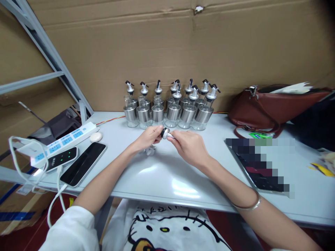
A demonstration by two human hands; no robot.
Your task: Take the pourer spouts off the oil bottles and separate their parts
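A silver pourer spout with a black stopper (164,133) is held level above the table, in front of the bottles. My left hand (151,135) pinches its black end. From the other side, my right hand (188,144) closes round the narrow silver end, its fingers hiding most of that part. Some pale, clear small pieces (149,150) lie just below my left hand, too blurred to name. Glass bottles with steel sleeves (173,112) stand upright in two rows behind my hands. Three front bottles on the left (143,113) have bare necks; the others in front carry pourer spouts.
On the left lie a power strip (66,140), a phone (83,164), a small device with green lights (62,158), white cables and a round white case (96,137). A brown leather bag (261,108) and a partly pixelated tablet (239,164) are on the right. Cardboard (167,45) stands behind.
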